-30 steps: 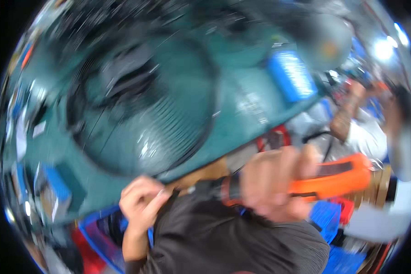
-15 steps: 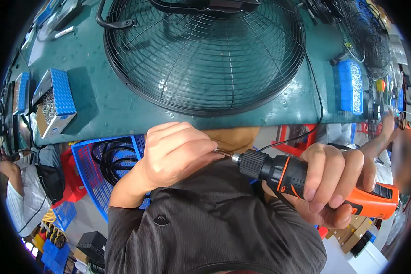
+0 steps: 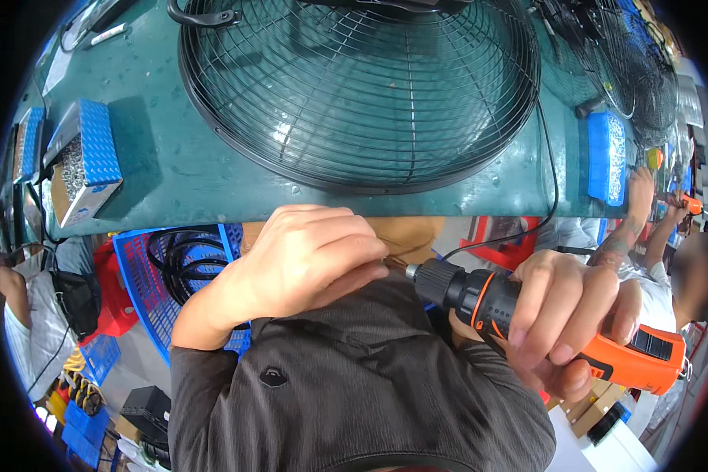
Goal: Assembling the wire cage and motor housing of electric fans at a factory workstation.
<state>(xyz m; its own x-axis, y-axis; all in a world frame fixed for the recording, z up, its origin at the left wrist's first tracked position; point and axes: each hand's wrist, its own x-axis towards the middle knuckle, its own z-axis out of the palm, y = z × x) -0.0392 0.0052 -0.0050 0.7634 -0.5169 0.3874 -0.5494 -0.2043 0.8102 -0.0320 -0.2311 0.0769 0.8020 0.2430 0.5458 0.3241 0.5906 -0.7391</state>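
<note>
My right hand (image 3: 562, 315) is wrapped round an orange and black electric screwdriver (image 3: 480, 299), held level in front of my body with its nose toward the left. A thin bit (image 3: 399, 261) sticks out of the nose and reaches the fingertips of my left hand (image 3: 311, 256). That hand is closed in a pinch, its back turned up, so whatever lies between the fingers is hidden. Beyond both hands, a round black wire fan guard (image 3: 354, 187) lies on the green table (image 3: 165, 193), with a dark fan part at its far side.
An open box of small metal parts (image 3: 72, 167) stands at the left, a blue bin of small parts (image 3: 606, 157) at the right. Under the table edge, a blue crate (image 3: 134, 271) holds coiled black tubing (image 3: 182, 267). A cord (image 3: 557, 169) hangs over the edge. Another person's arm (image 3: 625, 236) shows at the right.
My left fingers have closed further over the bit tip, hiding the small metal piece glimpsed there before. The screwdriver has dipped slightly. At the right, the other person's arm has moved toward the blue bin.
</note>
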